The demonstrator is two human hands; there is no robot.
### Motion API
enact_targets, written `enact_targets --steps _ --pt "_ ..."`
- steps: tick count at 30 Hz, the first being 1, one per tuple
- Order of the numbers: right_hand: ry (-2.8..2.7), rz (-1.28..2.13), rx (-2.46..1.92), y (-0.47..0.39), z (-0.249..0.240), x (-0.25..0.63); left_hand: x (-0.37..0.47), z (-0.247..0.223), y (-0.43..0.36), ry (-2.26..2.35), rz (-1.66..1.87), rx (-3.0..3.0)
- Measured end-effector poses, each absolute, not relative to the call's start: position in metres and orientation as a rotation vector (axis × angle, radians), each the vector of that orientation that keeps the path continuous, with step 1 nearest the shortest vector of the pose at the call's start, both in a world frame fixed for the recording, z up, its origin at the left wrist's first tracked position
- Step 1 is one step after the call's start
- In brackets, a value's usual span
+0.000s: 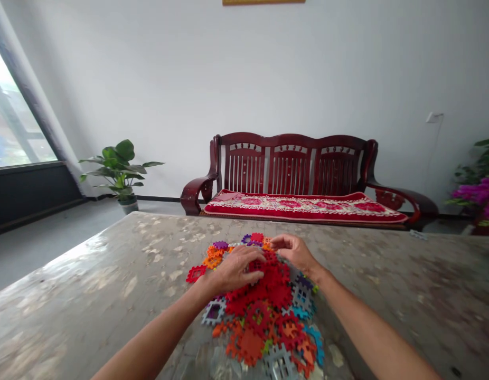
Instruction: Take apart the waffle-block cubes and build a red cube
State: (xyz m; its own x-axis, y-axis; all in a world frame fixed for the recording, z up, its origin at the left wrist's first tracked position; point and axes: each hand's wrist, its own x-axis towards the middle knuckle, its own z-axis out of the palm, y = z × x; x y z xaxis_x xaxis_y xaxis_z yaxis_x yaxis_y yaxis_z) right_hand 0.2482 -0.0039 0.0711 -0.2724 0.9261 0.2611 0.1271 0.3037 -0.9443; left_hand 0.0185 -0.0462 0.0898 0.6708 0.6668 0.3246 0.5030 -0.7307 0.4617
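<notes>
Toothed plastic tiles lie heaped on the table in red, orange, grey, purple and blue. My left hand (240, 266) rests over the left upper part of the red tiles (272, 287), its thumb and fingers apart around a red piece; I see no firm grip. On the far right side of the heap is my right hand (297, 254), fingers curved and parted, tips beside an orange tile (267, 243). Grey tiles (302, 296) and a blue curved piece (316, 343) lie along the right edge. A separate-looking red square tile (196, 273) sits at the left.
The patterned grey table (110, 295) spreads on both sides of the heap. Near its far right edge lies a small grey piece (419, 235). Beyond stand a dark red wooden bench (290, 140) with a red floral cushion (308, 207) and a potted plant (123, 169).
</notes>
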Motion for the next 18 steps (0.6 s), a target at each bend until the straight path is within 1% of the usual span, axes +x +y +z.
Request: enact_targets --steps 5,9,11,14,18 --pt "-1.717 0.744 -1.181 -0.034 0.062 0.285 0.012 0.075 -0.08 1.0 0.449 2.729" --pt "-1.86 0.542 -1.274 -0.06 0.05 0.31 0.008 0.061 -0.104 1.027 0.337 2.774" --pt "-1.986 0.531 -1.328 -0.075 0.044 0.318 0.007 0.056 -0.113 1.056 0.305 2.777" --pt "-2.154 0.612 -1.422 -0.094 0.038 0.324 0.01 0.051 -0.122 1.152 0.301 2.766" --pt "-2.153 0.642 -1.535 -0.102 0.032 0.317 0.017 0.047 -0.121 1.271 0.324 2.759"
